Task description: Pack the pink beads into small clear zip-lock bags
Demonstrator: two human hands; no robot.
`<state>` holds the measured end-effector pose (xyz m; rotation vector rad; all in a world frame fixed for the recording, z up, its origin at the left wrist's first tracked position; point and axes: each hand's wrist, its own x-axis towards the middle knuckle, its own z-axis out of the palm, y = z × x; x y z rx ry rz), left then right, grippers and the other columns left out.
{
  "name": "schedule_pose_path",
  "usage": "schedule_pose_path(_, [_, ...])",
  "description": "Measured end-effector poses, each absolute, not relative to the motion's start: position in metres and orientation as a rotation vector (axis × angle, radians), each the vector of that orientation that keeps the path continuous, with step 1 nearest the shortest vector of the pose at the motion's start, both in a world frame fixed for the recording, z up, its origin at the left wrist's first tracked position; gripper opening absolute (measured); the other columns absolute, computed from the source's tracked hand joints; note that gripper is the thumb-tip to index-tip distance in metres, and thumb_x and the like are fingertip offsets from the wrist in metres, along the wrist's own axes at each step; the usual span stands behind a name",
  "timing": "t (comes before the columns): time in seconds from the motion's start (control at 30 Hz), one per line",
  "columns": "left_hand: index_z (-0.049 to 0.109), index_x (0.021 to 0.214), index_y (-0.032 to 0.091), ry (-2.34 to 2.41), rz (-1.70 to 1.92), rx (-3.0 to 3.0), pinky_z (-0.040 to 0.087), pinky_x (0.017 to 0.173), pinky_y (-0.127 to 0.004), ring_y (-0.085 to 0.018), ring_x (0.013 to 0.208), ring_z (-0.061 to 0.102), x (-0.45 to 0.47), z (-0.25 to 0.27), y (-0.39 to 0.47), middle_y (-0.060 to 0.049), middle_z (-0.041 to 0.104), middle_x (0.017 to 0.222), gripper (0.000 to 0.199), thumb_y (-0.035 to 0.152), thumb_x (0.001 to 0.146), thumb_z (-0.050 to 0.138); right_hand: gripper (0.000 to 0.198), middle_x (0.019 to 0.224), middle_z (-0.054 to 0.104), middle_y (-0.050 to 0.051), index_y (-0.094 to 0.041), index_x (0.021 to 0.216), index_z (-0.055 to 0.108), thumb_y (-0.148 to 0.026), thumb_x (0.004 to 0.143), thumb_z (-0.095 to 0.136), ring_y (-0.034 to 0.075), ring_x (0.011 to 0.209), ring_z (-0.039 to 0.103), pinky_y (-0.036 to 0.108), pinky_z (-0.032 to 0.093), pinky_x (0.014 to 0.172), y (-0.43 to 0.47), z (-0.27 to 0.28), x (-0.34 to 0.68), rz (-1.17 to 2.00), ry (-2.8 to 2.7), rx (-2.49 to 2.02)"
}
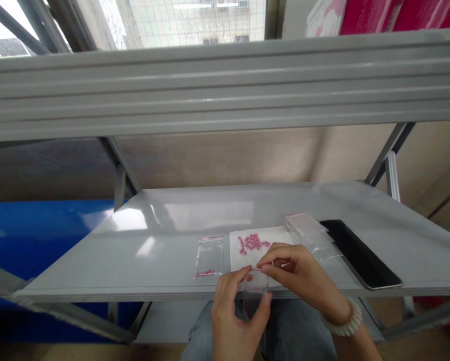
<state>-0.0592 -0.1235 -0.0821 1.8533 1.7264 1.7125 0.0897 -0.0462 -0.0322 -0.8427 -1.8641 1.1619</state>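
My left hand (236, 316) grips a small clear zip bag (256, 288) at the table's front edge, its mouth spread between thumb and fingers. A pink tablet (250, 277) shows just inside the mouth, near my left fingertips. Over the bag's rim, my right hand (294, 268) has thumb and index finger pinched together; what they hold, if anything, cannot be made out. Behind my hands, many pink tablets (253, 242) lie on a white paper sheet (235, 258). Left of the sheet, another clear zip bag (209, 255) lies flat with several pink tablets along its bottom.
A stack of clear zip bags (307, 228) lies by the sheet's right side, next to a black tablet device (362, 253). A thick grey shelf beam (225, 90) crosses above the white tabletop (164, 260). Pink boxes (367, 15) stand on the upper shelf.
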Motion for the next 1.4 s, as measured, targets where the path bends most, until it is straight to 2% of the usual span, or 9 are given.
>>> schedule_pose_path(0.1, [0.066, 0.107, 0.022, 1.718, 1.716, 1.859, 0.061, 0.072, -0.034, -0.022, 0.083, 0.071, -0.059, -0.082, -0.124, -0.005, 0.072, 0.093, 0.029, 0.021, 0.078, 0.071, 0.017, 0.076, 0.072, 0.005, -0.018, 0.078, 0.076, -0.03, 0.083, 0.066, 0.017, 0.068, 0.063, 0.024, 0.047, 0.056, -0.038, -0.039, 0.091, 1.091, -1.861, -0.913])
schedule_pose_path(0.3, [0.066, 0.108, 0.022, 1.704, 1.721, 1.906, 0.061, 0.072, -0.033, -0.021, 0.083, 0.071, -0.059, -0.081, -0.125, -0.004, 0.072, 0.092, 0.031, 0.02, 0.077, 0.071, 0.015, 0.078, 0.072, 0.006, -0.016, 0.085, 0.074, -0.013, 0.084, 0.059, 0.018, 0.066, 0.064, 0.029, 0.05, 0.067, -0.006, -0.07, 0.091, 0.416, -1.974, -1.311])
schedule_pose_path(0.4, [0.066, 0.107, 0.022, 1.7, 1.721, 1.908, 0.061, 0.072, -0.033, -0.021, 0.082, 0.07, -0.059, -0.082, -0.125, -0.004, 0.071, 0.091, 0.03, 0.02, 0.077, 0.071, 0.018, 0.081, 0.071, 0.007, -0.015, 0.09, 0.074, -0.008, 0.082, 0.06, 0.02, 0.073, 0.065, 0.031, 0.049, 0.071, 0.0, -0.078, 0.089, 0.308, -2.038, -1.364])
schedule_pose_path(0.7, [0.066, 0.107, 0.022, 1.703, 1.692, 1.909, 0.061, 0.072, -0.035, -0.022, 0.082, 0.07, -0.058, -0.083, -0.125, -0.005, 0.071, 0.091, 0.03, 0.02, 0.077, 0.071, 0.02, 0.08, 0.069, 0.008, -0.016, 0.079, 0.071, -0.005, 0.083, 0.055, 0.022, 0.078, 0.065, 0.031, 0.047, 0.073, 0.0, -0.082, 0.084, 0.277, -2.07, -1.396])
schedule_pose_path(0.9, [0.066, 0.104, 0.023, 1.694, 1.742, 1.896, 0.06, 0.07, -0.034, -0.021, 0.079, 0.07, -0.056, -0.079, -0.124, -0.003, 0.071, 0.089, 0.031, 0.017, 0.074, 0.072, 0.015, 0.076, 0.068, 0.008, -0.015, 0.074, 0.07, -0.007, 0.081, 0.059, 0.02, 0.069, 0.063, 0.031, 0.049, 0.069, -0.003, -0.076, 0.085, 0.296, -2.012, -1.392])
schedule_pose_path(1.07, [0.066, 0.106, 0.023, 1.7, 1.719, 1.899, 0.06, 0.071, -0.035, -0.021, 0.081, 0.07, -0.057, -0.082, -0.124, -0.003, 0.071, 0.09, 0.03, 0.02, 0.077, 0.072, 0.012, 0.073, 0.067, 0.003, -0.017, 0.081, 0.073, -0.025, 0.083, 0.064, 0.014, 0.056, 0.057, 0.024, 0.048, 0.052, -0.03, -0.053, 0.087, 0.79, -1.843, -1.109])
schedule_pose_path(1.2, [0.065, 0.109, 0.024, 1.698, 1.667, 1.918, 0.06, 0.072, -0.035, -0.021, 0.084, 0.07, -0.058, -0.085, -0.125, -0.004, 0.071, 0.093, 0.032, 0.021, 0.078, 0.072, 0.014, 0.079, 0.068, 0.005, -0.018, 0.078, 0.074, -0.03, 0.081, 0.066, 0.014, 0.063, 0.06, 0.021, 0.047, 0.05, -0.048, -0.041, 0.09, 1.069, -1.833, -0.916])
schedule_pose_path(1.3, [0.065, 0.108, 0.023, 1.706, 1.691, 1.895, 0.06, 0.072, -0.034, -0.021, 0.083, 0.07, -0.058, -0.083, -0.125, -0.003, 0.071, 0.092, 0.031, 0.02, 0.078, 0.071, 0.017, 0.076, 0.069, 0.005, -0.018, 0.079, 0.074, -0.031, 0.083, 0.063, 0.016, 0.063, 0.062, 0.022, 0.047, 0.049, -0.042, -0.046, 0.093, 0.995, -1.81, -0.979])
schedule_pose_path(1.4, [0.066, 0.107, 0.024, 1.7, 1.707, 1.892, 0.06, 0.071, -0.034, -0.021, 0.081, 0.07, -0.057, -0.081, -0.125, -0.002, 0.071, 0.09, 0.031, 0.019, 0.077, 0.072, 0.016, 0.074, 0.07, 0.006, -0.016, 0.08, 0.073, -0.026, 0.084, 0.062, 0.017, 0.06, 0.062, 0.026, 0.049, 0.055, -0.025, -0.059, 0.094, 0.666, -1.805, -1.188])
